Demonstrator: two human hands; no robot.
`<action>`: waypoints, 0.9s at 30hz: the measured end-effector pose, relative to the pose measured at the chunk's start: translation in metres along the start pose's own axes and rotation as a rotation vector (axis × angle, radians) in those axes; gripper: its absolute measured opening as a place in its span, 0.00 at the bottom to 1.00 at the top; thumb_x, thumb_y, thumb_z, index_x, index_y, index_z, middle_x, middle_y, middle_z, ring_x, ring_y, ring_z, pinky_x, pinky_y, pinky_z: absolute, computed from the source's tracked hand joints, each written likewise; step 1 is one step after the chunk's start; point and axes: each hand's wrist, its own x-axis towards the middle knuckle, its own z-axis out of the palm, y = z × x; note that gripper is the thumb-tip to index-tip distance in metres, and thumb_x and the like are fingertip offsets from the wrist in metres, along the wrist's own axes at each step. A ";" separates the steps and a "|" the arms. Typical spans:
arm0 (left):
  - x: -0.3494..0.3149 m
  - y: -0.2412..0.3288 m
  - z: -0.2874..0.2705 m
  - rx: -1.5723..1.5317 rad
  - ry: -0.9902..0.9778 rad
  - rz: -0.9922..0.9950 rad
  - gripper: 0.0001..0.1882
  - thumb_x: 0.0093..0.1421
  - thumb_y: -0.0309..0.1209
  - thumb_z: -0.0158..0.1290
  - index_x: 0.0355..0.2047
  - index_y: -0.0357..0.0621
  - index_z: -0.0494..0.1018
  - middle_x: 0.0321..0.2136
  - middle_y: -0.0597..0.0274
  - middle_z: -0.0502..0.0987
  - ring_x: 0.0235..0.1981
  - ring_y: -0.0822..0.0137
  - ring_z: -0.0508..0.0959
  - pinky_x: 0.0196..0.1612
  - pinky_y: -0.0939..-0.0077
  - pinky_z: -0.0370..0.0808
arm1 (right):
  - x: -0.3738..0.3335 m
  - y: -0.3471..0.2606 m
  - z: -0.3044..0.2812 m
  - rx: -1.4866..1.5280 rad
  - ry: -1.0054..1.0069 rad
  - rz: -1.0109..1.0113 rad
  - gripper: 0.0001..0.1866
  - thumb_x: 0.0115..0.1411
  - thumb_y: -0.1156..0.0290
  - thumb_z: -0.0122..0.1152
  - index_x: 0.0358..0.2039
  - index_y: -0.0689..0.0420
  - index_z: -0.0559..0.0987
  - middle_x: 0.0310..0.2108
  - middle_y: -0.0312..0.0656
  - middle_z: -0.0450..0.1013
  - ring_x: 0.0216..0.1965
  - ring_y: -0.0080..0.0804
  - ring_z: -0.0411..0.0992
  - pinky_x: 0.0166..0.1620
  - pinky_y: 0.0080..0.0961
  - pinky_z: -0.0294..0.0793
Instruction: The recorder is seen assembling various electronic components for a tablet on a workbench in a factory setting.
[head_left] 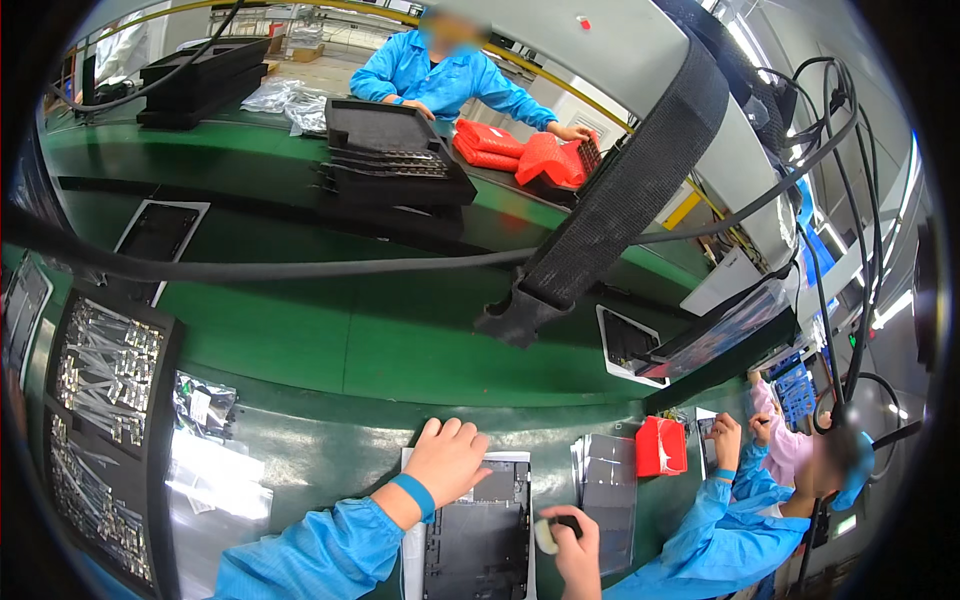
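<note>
A black rectangular device housing (475,545) with a pale border lies in front of me on a white sheet. My left hand (447,462), with a blue band at the wrist, rests palm down over its upper left part, fingers stretched out and holding nothing. At the housing's right edge, my right hand (578,555) is closed around a small tool (546,536) with a black part and a rounded whitish part. Its exact kind is unclear. Dark flat sheets (606,495) in clear film lie just beyond my right hand.
On the left stands a black tray (165,440) of flat ribbon cables, beside clear plastic bags (215,480). A red box (661,446) stands at right, near a co-worker's hands (725,440). A black strap (620,190) hangs overhead. Across the green bench, another person handles red packages (490,143).
</note>
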 end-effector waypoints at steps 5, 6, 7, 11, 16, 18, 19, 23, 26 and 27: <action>0.005 0.001 -0.002 0.091 -0.051 0.020 0.14 0.58 0.43 0.59 0.32 0.45 0.75 0.29 0.62 0.74 0.36 0.60 0.73 0.39 0.66 0.66 | -0.001 0.025 -0.024 -0.313 -0.047 -0.450 0.20 0.57 0.83 0.53 0.51 0.62 0.74 0.35 0.41 0.67 0.35 0.31 0.67 0.40 0.22 0.68; 0.005 0.003 -0.002 0.097 -0.049 0.014 0.14 0.58 0.43 0.59 0.32 0.45 0.75 0.29 0.62 0.74 0.36 0.60 0.73 0.39 0.66 0.66 | -0.003 0.028 -0.023 -0.361 -0.016 -0.410 0.21 0.58 0.82 0.55 0.53 0.63 0.73 0.35 0.40 0.67 0.34 0.30 0.66 0.39 0.21 0.67; 0.005 0.006 -0.002 0.046 0.002 0.016 0.14 0.58 0.43 0.58 0.31 0.45 0.74 0.28 0.62 0.74 0.34 0.61 0.75 0.38 0.66 0.68 | -0.003 0.027 -0.021 -0.409 0.014 -0.373 0.22 0.58 0.81 0.57 0.55 0.63 0.71 0.34 0.39 0.67 0.33 0.28 0.66 0.38 0.20 0.66; 0.016 0.014 -0.029 -0.034 0.110 0.019 0.14 0.60 0.42 0.58 0.28 0.46 0.71 0.25 0.63 0.74 0.29 0.61 0.78 0.36 0.66 0.72 | -0.004 0.001 -0.020 -0.143 -0.194 -0.080 0.20 0.57 0.77 0.63 0.50 0.62 0.73 0.28 0.38 0.68 0.29 0.25 0.66 0.35 0.22 0.67; 0.028 0.003 -0.082 0.017 0.404 -0.016 0.12 0.55 0.37 0.62 0.29 0.46 0.71 0.30 0.63 0.73 0.32 0.60 0.74 0.37 0.66 0.68 | 0.038 0.014 -0.019 0.180 -0.285 0.062 0.12 0.59 0.75 0.61 0.42 0.68 0.80 0.36 0.39 0.79 0.38 0.24 0.75 0.45 0.23 0.73; 0.030 0.002 -0.090 0.000 0.508 -0.022 0.11 0.52 0.33 0.63 0.29 0.46 0.71 0.33 0.63 0.73 0.34 0.60 0.72 0.38 0.65 0.66 | 0.081 0.007 -0.013 0.158 -0.246 0.069 0.12 0.61 0.74 0.61 0.43 0.68 0.80 0.36 0.38 0.79 0.37 0.22 0.75 0.41 0.21 0.73; 0.030 0.004 -0.095 -0.039 0.572 -0.002 0.09 0.51 0.31 0.62 0.28 0.46 0.71 0.32 0.63 0.73 0.33 0.60 0.72 0.38 0.65 0.66 | 0.104 -0.007 -0.002 0.166 -0.248 0.017 0.12 0.62 0.73 0.61 0.43 0.68 0.80 0.36 0.38 0.79 0.36 0.22 0.74 0.41 0.21 0.73; 0.029 0.008 -0.080 -0.143 0.528 0.087 0.07 0.50 0.28 0.59 0.26 0.46 0.70 0.27 0.65 0.72 0.28 0.61 0.73 0.34 0.67 0.66 | 0.214 -0.034 0.036 0.203 -0.259 -0.020 0.12 0.63 0.71 0.59 0.40 0.67 0.80 0.35 0.38 0.78 0.34 0.23 0.74 0.37 0.22 0.74; 0.019 0.002 -0.037 -0.093 0.359 0.143 0.05 0.53 0.30 0.57 0.26 0.47 0.71 0.26 0.65 0.71 0.29 0.61 0.73 0.35 0.68 0.66 | 0.289 -0.024 0.061 0.190 -0.250 -0.027 0.12 0.63 0.69 0.60 0.39 0.66 0.81 0.34 0.41 0.79 0.33 0.28 0.75 0.37 0.26 0.75; 0.016 0.000 -0.021 -0.061 0.250 0.174 0.05 0.55 0.31 0.56 0.26 0.47 0.72 0.25 0.65 0.70 0.30 0.62 0.73 0.36 0.67 0.66 | 0.306 -0.021 0.063 0.118 -0.282 -0.043 0.13 0.62 0.67 0.61 0.39 0.65 0.81 0.34 0.44 0.80 0.32 0.33 0.77 0.37 0.29 0.76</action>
